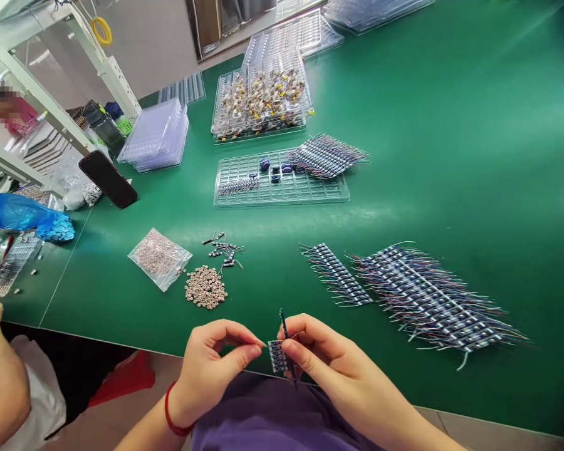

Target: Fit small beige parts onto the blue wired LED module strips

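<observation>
At the table's near edge, my right hand (pixel 317 354) grips a small dark circuit board panel (pixel 277 356) between thumb and fingers. A narrow dark strip stands across the panel at the fingertips. Just left of it, my left hand (pixel 223 354) is closed in a pinch, its fingertips close to the panel's left edge. Whatever the pinch holds is too small to make out. Ahead of my left hand lies a pile of small round tan parts (pixel 205 287), with several loose wired pieces (pixel 225 252) behind it. Wired circuit board strips (pixel 336 274) lie beyond my right hand.
A larger stack of wired boards (pixel 432 300) lies at right. A plastic bag of small parts (pixel 160 257) is at left, near a phone (pixel 108 180). Clear trays (pixel 282 193) stand farther back, some filled. Another person's arm (pixel 2 376) is at the left edge.
</observation>
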Demonstrator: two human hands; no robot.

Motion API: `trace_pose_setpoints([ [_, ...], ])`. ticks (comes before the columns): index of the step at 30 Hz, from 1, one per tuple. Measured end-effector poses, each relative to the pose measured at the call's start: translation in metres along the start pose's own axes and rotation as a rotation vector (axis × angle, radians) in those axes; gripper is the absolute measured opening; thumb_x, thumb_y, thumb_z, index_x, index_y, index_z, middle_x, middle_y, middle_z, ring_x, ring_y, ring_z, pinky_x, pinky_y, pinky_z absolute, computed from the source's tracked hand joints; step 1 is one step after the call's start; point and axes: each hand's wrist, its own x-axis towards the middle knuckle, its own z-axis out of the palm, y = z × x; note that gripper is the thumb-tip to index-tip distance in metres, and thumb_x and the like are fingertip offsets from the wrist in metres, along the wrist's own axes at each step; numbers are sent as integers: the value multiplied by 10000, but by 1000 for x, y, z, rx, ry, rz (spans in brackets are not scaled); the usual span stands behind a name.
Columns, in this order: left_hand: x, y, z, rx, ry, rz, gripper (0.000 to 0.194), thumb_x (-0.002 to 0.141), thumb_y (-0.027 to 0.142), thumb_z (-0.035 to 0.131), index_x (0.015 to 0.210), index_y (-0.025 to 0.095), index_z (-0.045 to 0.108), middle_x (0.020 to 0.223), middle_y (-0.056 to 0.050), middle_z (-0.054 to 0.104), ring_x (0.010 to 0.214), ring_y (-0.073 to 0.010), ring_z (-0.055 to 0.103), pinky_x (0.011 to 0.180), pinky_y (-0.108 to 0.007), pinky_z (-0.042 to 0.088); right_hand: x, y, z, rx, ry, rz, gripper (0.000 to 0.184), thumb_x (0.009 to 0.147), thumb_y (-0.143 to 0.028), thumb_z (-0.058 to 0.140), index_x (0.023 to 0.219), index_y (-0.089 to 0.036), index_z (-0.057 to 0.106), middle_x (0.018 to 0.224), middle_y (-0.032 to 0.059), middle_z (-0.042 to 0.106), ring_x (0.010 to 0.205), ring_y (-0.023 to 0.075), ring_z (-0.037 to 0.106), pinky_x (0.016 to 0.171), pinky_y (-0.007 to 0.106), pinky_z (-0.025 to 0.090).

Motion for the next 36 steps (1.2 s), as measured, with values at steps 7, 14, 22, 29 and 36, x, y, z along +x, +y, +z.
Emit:
trace_pose_setpoints([
  [7, -5, -8, 6, -277, 9, -79, 146, 659, 245, 857, 699, 159, 746, 702, -22, 750, 628, -98, 665, 630, -161, 538, -9, 0, 6, -196, -51, -116, 197, 913, -385, 521, 828, -214, 570, 677, -20, 521, 579, 127, 468, 525, 218, 431],
  [14, -10, -13, 7, -218, 36, 35, 136, 683, 224, 845, 737, 163, 736, 696, -24, 755, 621, -117, 694, 630, -176, 562, -10, -1, 5, -287, -70, -158, 153, 910, -319, 515, 853, -208, 604, 720, 10, 608, 606, 137, 532, 541, 213, 454],
  [22, -13, -12, 6, -3, 26, 356, 39, 765, 193, 782, 784, 184, 749, 691, -39, 752, 643, -141, 695, 643, -212, 560, -13, 0, 4, -328, -114, -216, 188, 941, -284, 473, 798, -204, 566, 691, -5, 567, 597, 123, 507, 526, 202, 426],
  [29, -12, -9, 5, -42, -14, 357, 112, 770, 134, 765, 846, 216, 781, 753, -45, 766, 666, -136, 703, 649, -198, 564, -15, 1, 5, -360, -79, -279, 187, 945, -252, 462, 778, -208, 535, 680, -19, 534, 585, 116, 492, 524, 200, 417],
  [36, -16, -12, 5, 18, 5, 332, 101, 766, 148, 768, 845, 211, 776, 752, -39, 759, 651, -128, 686, 632, -190, 550, -15, 2, 6, -337, -69, -289, 177, 948, -247, 465, 790, -208, 534, 686, -22, 530, 582, 114, 493, 516, 197, 428],
])
